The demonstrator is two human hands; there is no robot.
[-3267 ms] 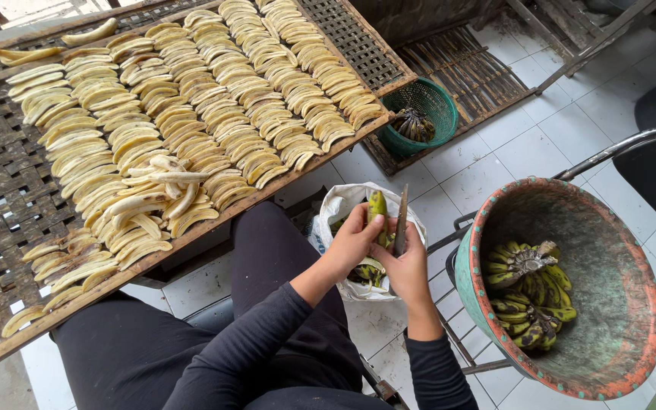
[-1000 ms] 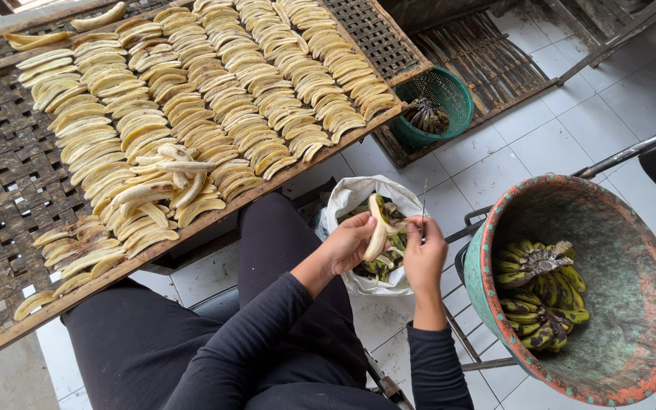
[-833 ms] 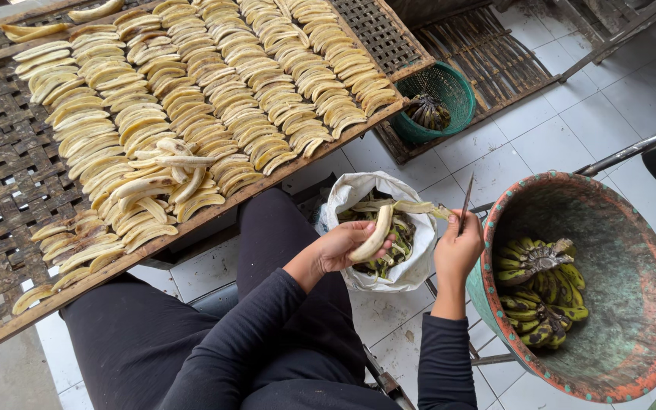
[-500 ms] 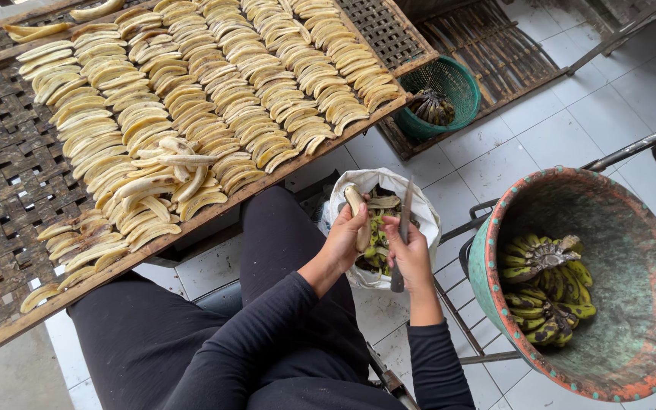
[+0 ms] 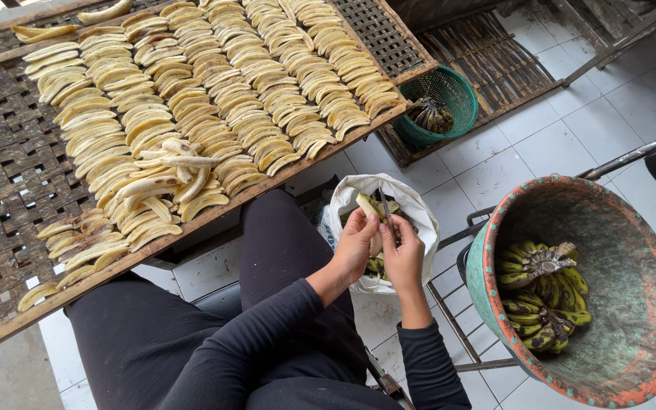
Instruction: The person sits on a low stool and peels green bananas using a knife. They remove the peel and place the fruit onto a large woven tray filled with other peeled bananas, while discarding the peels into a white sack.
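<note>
1. A peeled banana (image 5: 367, 212) is gripped in the left hand (image 5: 354, 247), with the fingers closed round its lower part, so that its pale tip stands up above the hand.
2. A knife (image 5: 386, 212) is pinched in the right hand (image 5: 402, 258), the fingers folded round the handle; the thin blade is laid against the right side of the banana, seemingly so that the fruit can be trimmed or slit.
3. Both hands are held just above the open mouth of a white bag (image 5: 411, 209), which stands on the tiled floor (image 5: 510, 159) between the knees; peelings are seen inside it, so the work appears to be kept there for scraps to drop in.
4. A woven drying rack (image 5: 9, 159) is stretched across the lap side, to the left of the hands, and is covered in tidy rows of peeled bananas (image 5: 214, 99), with a loose heap near its front edge.
5. To the right, near the right hand, unpeeled green-yellow bananas (image 5: 540, 292) are kept in a large worn basin (image 5: 647, 250) set on a metal frame.
6. Beyond the rack's far right corner, a small green basket (image 5: 457, 87) with dark stems is seen.
</note>
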